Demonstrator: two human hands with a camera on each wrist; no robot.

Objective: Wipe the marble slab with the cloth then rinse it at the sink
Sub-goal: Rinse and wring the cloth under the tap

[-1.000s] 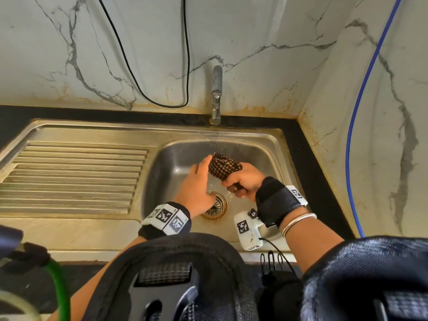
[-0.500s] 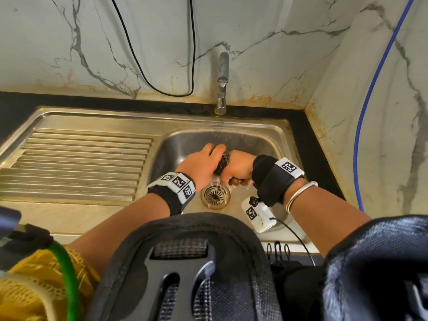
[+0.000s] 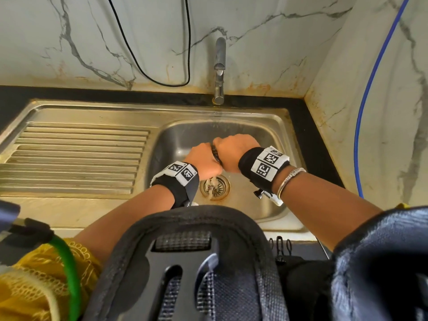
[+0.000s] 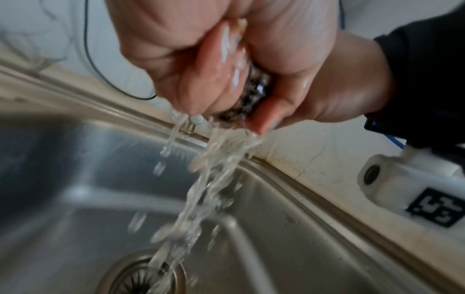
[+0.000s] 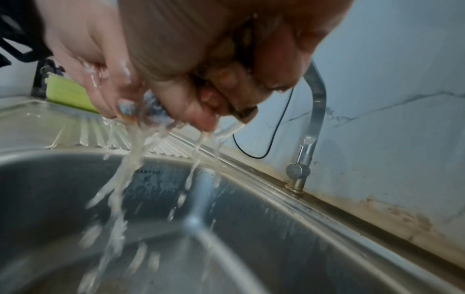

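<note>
While water streams down, both hands' grip (image 3: 216, 156) squeezes the cloth (image 4: 254, 93) over the sink (image 3: 281, 205).

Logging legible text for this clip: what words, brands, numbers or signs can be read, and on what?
"SARYSII", as best it reads, first letter unsure: stamped on the sink inner wall.
Black-and-white square code tags on both wristbands: patterns only, no words.
Tag on the white wrist camera: pattern only.
Nothing else readable.

Brushed steel sink (image 3: 266, 126), dull sheen, ribbed drainer at nine o'clock; satin metal tap (image 3: 219, 66) at twelve o'clock; wall (image 3: 92, 31) glossy veined marble, rust-stained at its foot; cloth (image 4: 254, 93) coarse, woven, soaked dark; wristbands (image 3: 183, 179) matt black fabric.
</note>
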